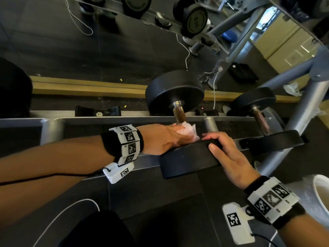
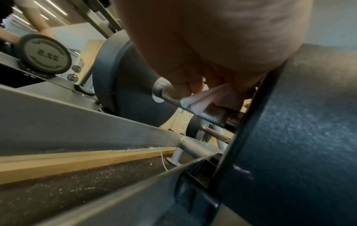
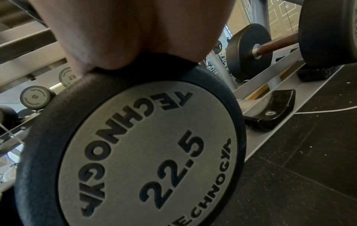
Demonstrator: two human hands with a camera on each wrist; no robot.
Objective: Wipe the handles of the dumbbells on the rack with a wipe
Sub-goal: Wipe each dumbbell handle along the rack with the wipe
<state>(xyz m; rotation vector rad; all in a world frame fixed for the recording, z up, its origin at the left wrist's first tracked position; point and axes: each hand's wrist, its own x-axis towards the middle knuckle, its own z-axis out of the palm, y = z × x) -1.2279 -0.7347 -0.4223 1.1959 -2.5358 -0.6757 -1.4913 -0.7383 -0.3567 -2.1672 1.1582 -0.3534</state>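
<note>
A black 22.5 dumbbell lies across the grey rack, its rusty brown handle running toward me. My left hand grips the near part of that handle through a white wipe. In the left wrist view the wipe sticks out from under my curled fingers on the handle. My right hand rests on the rim of the near weight head, fingers draped over its top. The right wrist view shows that head's face marked 22.5.
A second dumbbell with a reddish handle lies on the rack to the right. An empty black cradle sits to the left. A mirror behind reflects the rack. A white tub stands at the far right.
</note>
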